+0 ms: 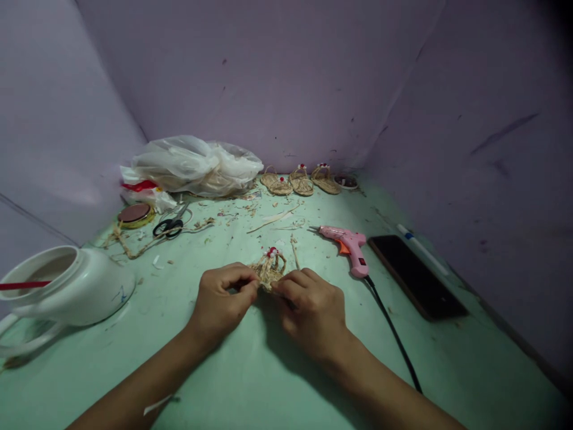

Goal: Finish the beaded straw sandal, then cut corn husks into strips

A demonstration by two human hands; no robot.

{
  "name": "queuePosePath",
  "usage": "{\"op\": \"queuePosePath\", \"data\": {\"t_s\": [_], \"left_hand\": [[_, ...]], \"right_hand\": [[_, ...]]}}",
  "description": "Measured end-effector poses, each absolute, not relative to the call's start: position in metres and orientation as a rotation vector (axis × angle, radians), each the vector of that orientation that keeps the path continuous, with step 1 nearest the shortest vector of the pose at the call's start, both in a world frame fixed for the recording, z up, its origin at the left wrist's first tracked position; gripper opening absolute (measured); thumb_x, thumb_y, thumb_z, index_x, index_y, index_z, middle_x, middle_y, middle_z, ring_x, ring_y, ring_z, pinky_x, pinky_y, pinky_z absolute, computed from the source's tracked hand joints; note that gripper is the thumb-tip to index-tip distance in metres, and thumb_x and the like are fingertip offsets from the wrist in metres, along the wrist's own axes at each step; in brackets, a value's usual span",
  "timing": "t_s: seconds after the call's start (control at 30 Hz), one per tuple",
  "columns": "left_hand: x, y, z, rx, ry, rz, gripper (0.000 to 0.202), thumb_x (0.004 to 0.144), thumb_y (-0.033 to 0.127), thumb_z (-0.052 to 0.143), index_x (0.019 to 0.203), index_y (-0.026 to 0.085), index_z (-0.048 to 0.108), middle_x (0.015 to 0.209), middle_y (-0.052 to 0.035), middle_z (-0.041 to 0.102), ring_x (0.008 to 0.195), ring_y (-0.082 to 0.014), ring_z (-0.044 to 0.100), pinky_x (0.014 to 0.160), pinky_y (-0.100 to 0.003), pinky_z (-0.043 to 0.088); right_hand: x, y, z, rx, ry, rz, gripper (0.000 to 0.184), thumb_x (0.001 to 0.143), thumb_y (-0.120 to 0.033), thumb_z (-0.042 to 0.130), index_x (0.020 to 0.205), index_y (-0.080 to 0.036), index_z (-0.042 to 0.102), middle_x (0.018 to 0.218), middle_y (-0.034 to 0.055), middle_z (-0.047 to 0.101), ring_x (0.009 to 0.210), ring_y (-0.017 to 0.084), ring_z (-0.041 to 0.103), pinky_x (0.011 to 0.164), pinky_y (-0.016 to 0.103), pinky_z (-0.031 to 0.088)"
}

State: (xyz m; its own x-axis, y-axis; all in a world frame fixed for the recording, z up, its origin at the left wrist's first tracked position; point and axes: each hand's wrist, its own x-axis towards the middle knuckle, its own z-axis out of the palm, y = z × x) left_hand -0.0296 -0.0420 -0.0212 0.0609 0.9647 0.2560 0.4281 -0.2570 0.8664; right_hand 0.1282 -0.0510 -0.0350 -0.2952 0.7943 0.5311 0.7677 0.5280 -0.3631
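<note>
A small woven straw sandal (270, 267) with red and white beads on top lies on the pale green surface (250, 370) in the middle. My left hand (222, 301) pinches its near left edge with curled fingers. My right hand (311, 309) pinches its near right edge, fingers pressed together. Both hands grip the same piece, thumbs almost meeting.
Three finished straw sandals (299, 180) stand at the back wall beside a small dish (346, 181). A pink glue gun (350, 248) with a black cord, a dark phone (416, 276) and a pen (421, 249) lie right. Scissors (171, 223), a tin lid (135, 214), a plastic bag (197, 165) and a white pot (67, 285) lie left.
</note>
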Motion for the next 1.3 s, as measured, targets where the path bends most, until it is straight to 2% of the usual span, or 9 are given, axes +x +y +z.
{"op": "queuePosePath", "data": {"t_s": [0.23,0.4,0.5,0.6,0.7,0.83,0.9,1.1,1.3], "left_hand": [[-0.032,-0.036,-0.017,1.175,1.280,1.120,0.008,0.061,0.019,0.056,0.056,0.013,0.059,0.051,0.0000,0.055,0.049,-0.0102,0.048,0.048,-0.022,0.036],[-0.047,-0.023,-0.013,0.925,1.107,1.312,0.010,0.057,0.018,0.045,0.049,0.016,0.051,0.048,-0.0007,0.048,0.045,-0.0124,0.047,0.044,-0.026,0.035],[-0.056,-0.018,-0.011,0.901,1.089,1.398,0.015,0.058,0.019,0.038,0.043,0.019,0.038,0.045,0.0010,0.036,0.040,-0.0113,0.041,0.040,-0.026,0.032],[-0.055,-0.022,-0.009,1.219,1.280,1.197,0.026,0.067,0.021,0.040,0.042,0.019,0.033,0.041,0.0029,0.032,0.037,-0.0091,0.034,0.039,-0.024,0.027],[-0.044,-0.035,-0.011,1.703,1.496,0.941,0.026,0.070,0.028,0.053,0.049,0.018,0.041,0.042,0.0047,0.036,0.041,-0.0080,0.033,0.040,-0.022,0.027],[-0.032,-0.045,-0.022,2.154,1.444,1.126,0.008,0.071,0.021,0.060,0.076,0.016,0.056,0.063,0.0011,0.053,0.056,-0.0098,0.048,0.054,-0.022,0.040],[-0.031,-0.044,-0.029,2.244,1.275,1.218,0.011,0.075,0.013,0.055,0.085,0.016,0.060,0.075,-0.0025,0.059,0.068,-0.0111,0.054,0.063,-0.022,0.044],[-0.034,-0.041,-0.034,2.230,1.307,1.207,0.015,0.081,0.013,0.045,0.073,0.016,0.058,0.068,-0.0030,0.059,0.066,-0.0124,0.055,0.063,-0.023,0.044],[-0.043,-0.031,-0.023,1.533,1.488,1.244,0.016,0.083,0.029,0.044,0.073,0.017,0.048,0.057,0.0017,0.058,0.047,-0.0099,0.052,0.047,-0.021,0.041]], "right_hand": [[0.130,-0.050,-0.035,-1.260,-2.084,0.047,0.010,0.069,-0.013,0.057,0.065,-0.020,0.062,0.062,0.0012,0.061,0.061,0.013,0.053,0.050,0.023,0.030],[0.133,-0.048,-0.036,-1.257,-2.018,0.098,0.011,0.068,-0.013,0.055,0.065,-0.020,0.062,0.063,0.0011,0.063,0.060,0.014,0.054,0.050,0.023,0.032],[0.133,-0.048,-0.036,-1.256,-1.995,0.108,0.010,0.068,-0.014,0.055,0.067,-0.020,0.063,0.064,0.0020,0.064,0.060,0.014,0.055,0.049,0.023,0.033],[0.133,-0.049,-0.036,-1.245,-1.990,0.027,0.012,0.069,-0.012,0.055,0.067,-0.019,0.063,0.064,0.0023,0.064,0.060,0.014,0.056,0.050,0.023,0.033],[0.131,-0.051,-0.037,-1.235,-1.997,-0.096,0.014,0.069,-0.009,0.055,0.067,-0.019,0.064,0.064,0.0023,0.065,0.061,0.014,0.056,0.051,0.023,0.034],[0.129,-0.053,-0.039,-1.215,-2.001,-0.156,0.013,0.069,-0.009,0.056,0.069,-0.019,0.065,0.065,0.0018,0.066,0.060,0.014,0.055,0.051,0.025,0.034],[0.128,-0.053,-0.040,-1.214,-2.014,-0.134,0.012,0.069,-0.010,0.056,0.068,-0.019,0.065,0.064,0.0017,0.065,0.060,0.014,0.054,0.050,0.025,0.034],[0.129,-0.052,-0.042,-1.209,-2.012,-0.063,0.013,0.072,-0.011,0.055,0.070,-0.019,0.065,0.065,0.0027,0.065,0.060,0.014,0.054,0.051,0.023,0.035],[0.130,-0.050,-0.040,-1.183,-1.973,-0.048,0.012,0.071,-0.010,0.055,0.067,-0.018,0.064,0.063,0.0026,0.064,0.059,0.013,0.056,0.049,0.022,0.036]]}}
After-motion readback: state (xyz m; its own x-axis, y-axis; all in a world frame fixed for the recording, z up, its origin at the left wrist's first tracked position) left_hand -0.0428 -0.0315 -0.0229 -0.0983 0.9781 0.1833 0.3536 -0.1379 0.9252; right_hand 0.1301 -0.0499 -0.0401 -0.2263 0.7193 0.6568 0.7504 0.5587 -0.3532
